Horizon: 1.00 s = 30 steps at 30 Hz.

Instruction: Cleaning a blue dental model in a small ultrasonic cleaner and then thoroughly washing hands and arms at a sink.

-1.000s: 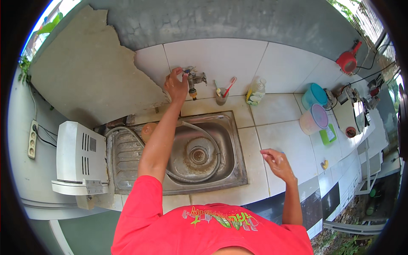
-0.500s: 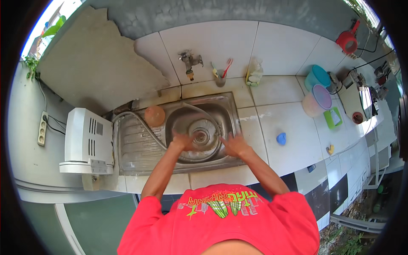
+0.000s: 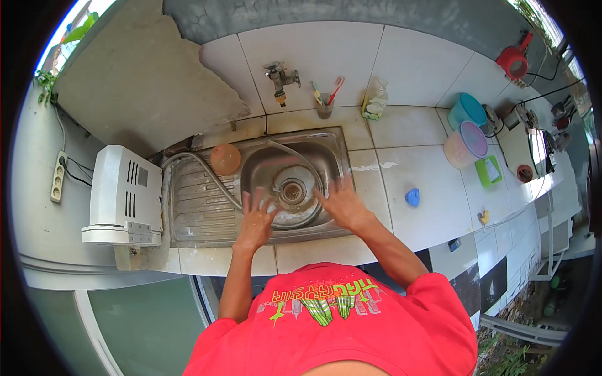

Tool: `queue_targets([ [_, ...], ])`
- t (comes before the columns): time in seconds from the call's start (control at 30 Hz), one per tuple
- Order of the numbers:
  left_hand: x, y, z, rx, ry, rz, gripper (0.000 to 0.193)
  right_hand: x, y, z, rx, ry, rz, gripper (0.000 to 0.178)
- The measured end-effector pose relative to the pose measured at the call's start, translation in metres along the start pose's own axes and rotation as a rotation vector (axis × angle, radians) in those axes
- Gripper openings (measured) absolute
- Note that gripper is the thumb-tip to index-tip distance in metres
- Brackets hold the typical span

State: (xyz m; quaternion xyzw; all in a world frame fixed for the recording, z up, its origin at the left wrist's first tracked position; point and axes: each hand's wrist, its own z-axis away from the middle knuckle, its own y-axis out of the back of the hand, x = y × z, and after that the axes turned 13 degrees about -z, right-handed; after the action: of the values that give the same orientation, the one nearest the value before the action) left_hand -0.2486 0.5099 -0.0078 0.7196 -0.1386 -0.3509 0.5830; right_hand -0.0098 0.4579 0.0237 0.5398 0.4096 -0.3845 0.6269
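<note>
Looking straight down at a small steel sink [image 3: 188, 213] set in a white tiled counter [image 3: 426, 163], middle of the frame. Both hands are held over the round basin, spread flat with fingers apart, not gripping anything. The left hand [image 3: 257, 216] sits at the lower left edge of the basin, palm down, fingers pointing up toward the drain [image 3: 291, 190]. The right hand [image 3: 342, 203] is on the lower right side of the basin, a bit blurred, fingers fanned out. The two hands are apart from each other, with the drain roughly between and just above them. Can't tell whether they actually touch the metal or hover over it.

Other stuff around: a grey hose [image 3: 207, 172] curves across the ribbed draining board on the left part of the sink, and a round orange-ish lid or bowl [image 3: 225, 158] rests at the top of that board, just left of the basin. A metal tap [image 3: 280, 78] sticks out of the tiled wall above the sink, and right of it there's a cup with toothbrushes [image 3: 325, 103] and a clear soap bottle [image 3: 375, 100]. A white boxy appliance [image 3: 122, 194] stands at the left of the sink. On the counter to the right there's a small blue object [image 3: 412, 197], and farther upper right a tub with a purple lid [image 3: 465, 144] next to a teal container [image 3: 467, 109].
</note>
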Motion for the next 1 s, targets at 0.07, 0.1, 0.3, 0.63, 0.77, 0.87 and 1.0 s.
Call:
queue_targets([
  [0.07,-0.008,-0.004,0.007,-0.239,-0.089,0.926,0.055,-0.054,-0.003,0.018,-0.139,0.253,-0.037,0.019],
  [0.1,-0.013,-0.003,0.006,-0.237,-0.082,0.931,0.055,-0.083,0.003,0.023,-0.216,0.383,-0.054,0.016],
  [0.3,-0.002,-0.007,0.045,0.083,0.024,0.700,0.043,-0.200,0.018,0.074,-0.272,0.821,-0.768,0.010],
  [0.63,0.022,-0.019,0.049,0.004,-0.009,1.165,0.043,-0.260,0.008,0.079,-0.398,1.144,-1.544,0.025],
  [0.77,0.010,0.006,0.051,0.031,-0.061,0.805,0.042,-0.263,0.005,0.075,-0.498,1.023,-1.629,0.029],
  [0.87,0.010,0.018,0.052,0.071,-0.061,0.783,0.042,-0.252,0.007,0.067,-0.572,1.100,-1.456,0.028],
  [1.0,0.014,0.011,0.045,0.042,-0.079,0.789,0.042,-0.251,0.006,0.066,-0.512,1.000,-1.401,0.064],
])
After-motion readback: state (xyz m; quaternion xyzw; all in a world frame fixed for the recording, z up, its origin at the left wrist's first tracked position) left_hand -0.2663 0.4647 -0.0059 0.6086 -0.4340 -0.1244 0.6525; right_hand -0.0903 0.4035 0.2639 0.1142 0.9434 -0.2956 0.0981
